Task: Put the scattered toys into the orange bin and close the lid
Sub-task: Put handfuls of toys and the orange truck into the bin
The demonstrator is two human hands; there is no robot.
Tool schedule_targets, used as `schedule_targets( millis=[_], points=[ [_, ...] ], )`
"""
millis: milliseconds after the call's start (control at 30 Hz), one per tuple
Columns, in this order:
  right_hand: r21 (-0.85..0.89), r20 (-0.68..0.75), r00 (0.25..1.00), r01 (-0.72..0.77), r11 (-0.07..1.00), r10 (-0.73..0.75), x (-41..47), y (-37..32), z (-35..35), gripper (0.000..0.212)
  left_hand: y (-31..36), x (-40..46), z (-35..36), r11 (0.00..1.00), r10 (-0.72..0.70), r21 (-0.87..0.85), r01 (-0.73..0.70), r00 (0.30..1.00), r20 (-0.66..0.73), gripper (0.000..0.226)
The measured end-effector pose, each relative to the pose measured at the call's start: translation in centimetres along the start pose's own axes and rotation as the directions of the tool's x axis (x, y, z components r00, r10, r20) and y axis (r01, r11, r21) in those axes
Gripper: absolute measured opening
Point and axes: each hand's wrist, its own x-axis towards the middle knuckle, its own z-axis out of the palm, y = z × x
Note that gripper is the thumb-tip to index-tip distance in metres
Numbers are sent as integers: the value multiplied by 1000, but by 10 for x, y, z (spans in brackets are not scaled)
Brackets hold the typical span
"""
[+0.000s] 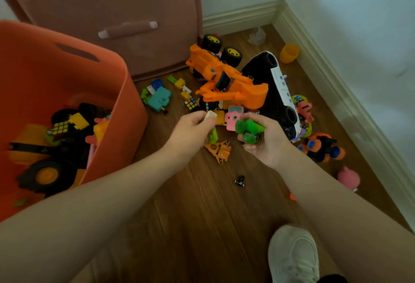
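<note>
The orange bin (105, 85) stands open at the left with several toys inside, among them a yellow wheeled truck (42, 159). Its lid (107, 2) leans upright against the wall behind it. My left hand (190, 130) is closed around a small white piece (211, 115) above the floor. My right hand (262, 141) grips a green toy (248, 129). Scattered on the floor beyond are an orange excavator (224, 80), an overturned black-and-white car (276, 94), a pink camera toy (234, 117), an orange jet (219, 150), small blocks and a cube (190, 103).
A teal toy (159, 98), an orange monster truck (321, 147), a pink pig (349, 178), an orange cup (289, 52) and a tiny black piece (240, 180) lie on the wooden floor. Baseboards close the corner to the right. A white shoe (294, 253) is below.
</note>
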Motion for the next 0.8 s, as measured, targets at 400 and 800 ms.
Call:
schedule_targets(
  millis=[400,800],
  points=[
    [-219,437,898,169,961,-58,-39,-26,218,22,29,-50,-174,979,-59,-203,-30,907,-418,30],
    [-661,335,872,487,571,-356,-31,-20,217,16,16,-74,-185,922,140,387,21,914,-382,23]
  ],
)
